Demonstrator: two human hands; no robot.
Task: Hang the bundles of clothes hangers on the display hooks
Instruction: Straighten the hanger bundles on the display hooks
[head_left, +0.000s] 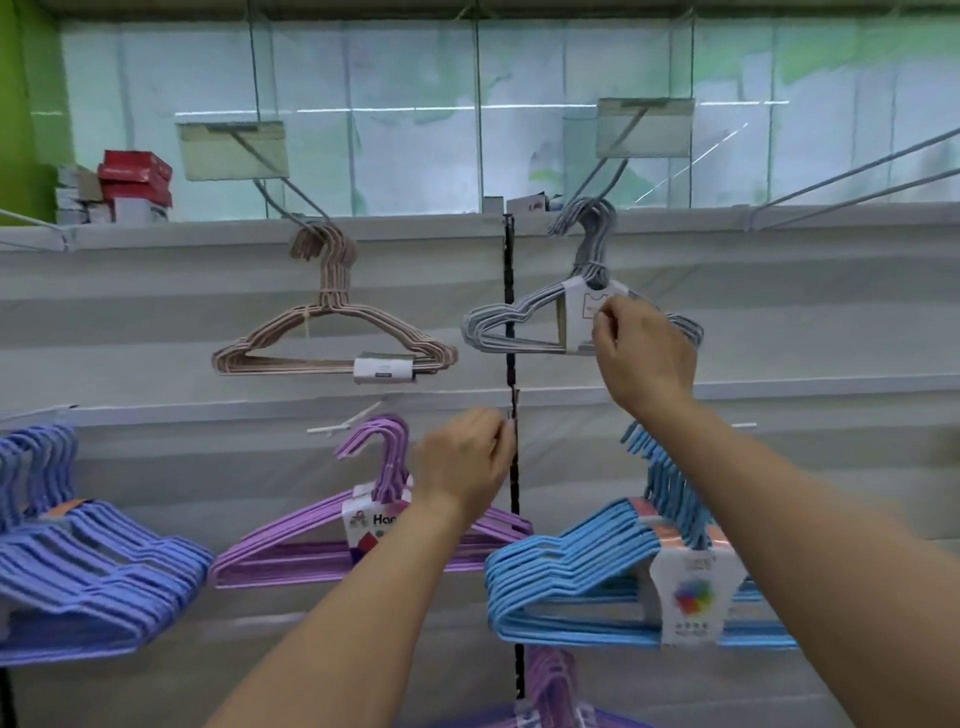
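My left hand (464, 457) sits curled in front of the purple bundle (332, 540); grasp unclear. Farther up, my right hand (641, 353) pinches the label on the grey bundle (519, 325), hanging from its display hook (605, 179).

Right hand (644, 353) pinches grey hanger bundle (519, 325) label, bundle on upper right display hook (605, 179). Left hand (465, 460) curled near purple hanger bundle (322, 540), lower row.
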